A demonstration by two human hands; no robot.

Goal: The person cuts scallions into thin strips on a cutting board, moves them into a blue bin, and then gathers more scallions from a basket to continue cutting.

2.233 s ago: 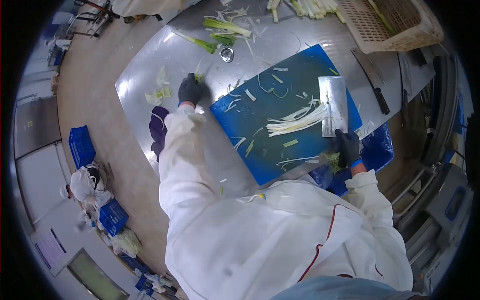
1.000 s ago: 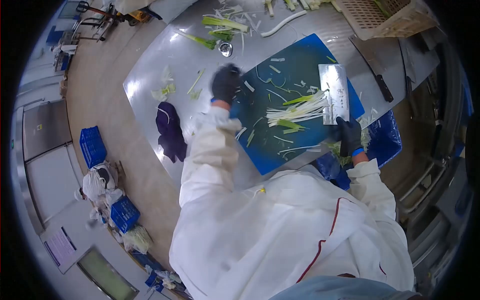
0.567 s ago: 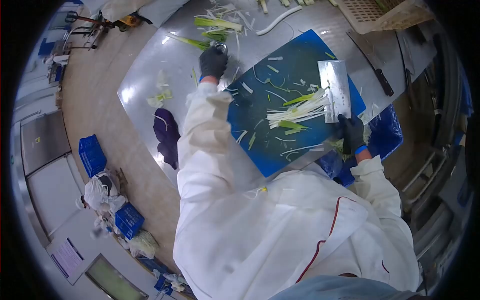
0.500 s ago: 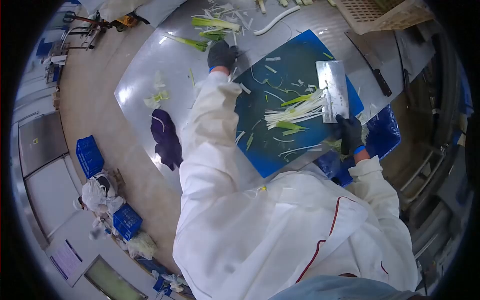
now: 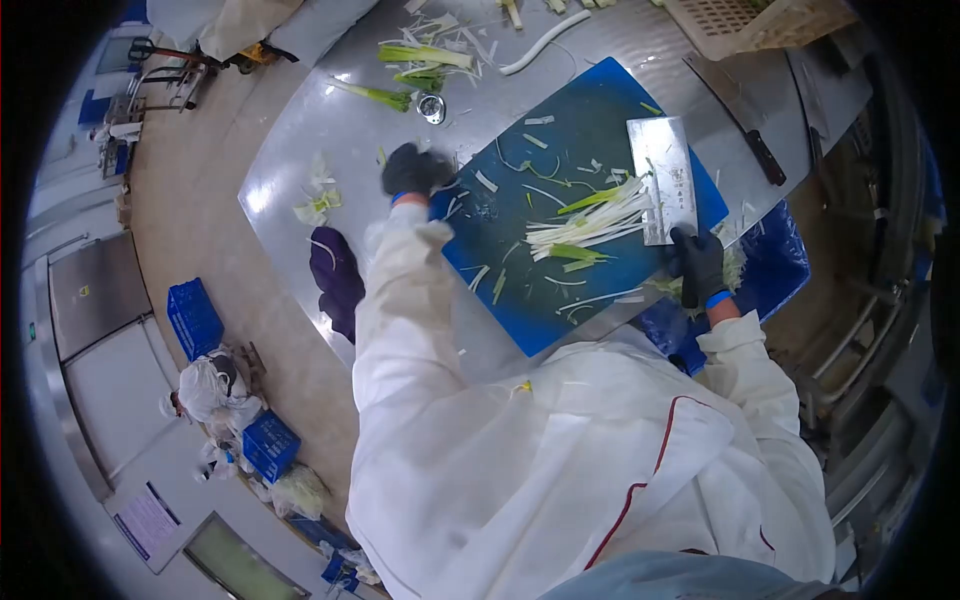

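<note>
Seemingly midway: right hand grips cleaver over cut strips; left hand, grasp unclear, at board edge; far leeks lie uncut.

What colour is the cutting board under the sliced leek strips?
Blue; the rectangular cutting board shows best in head view.

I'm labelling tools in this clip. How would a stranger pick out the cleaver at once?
Find the blue cutting board on the steel table. At its right end, beside the leek strips, is a broad rectangular blade with its handle in the right hand: the cleaver. The other knife, beyond the board, is long, narrow and unheld.
</note>
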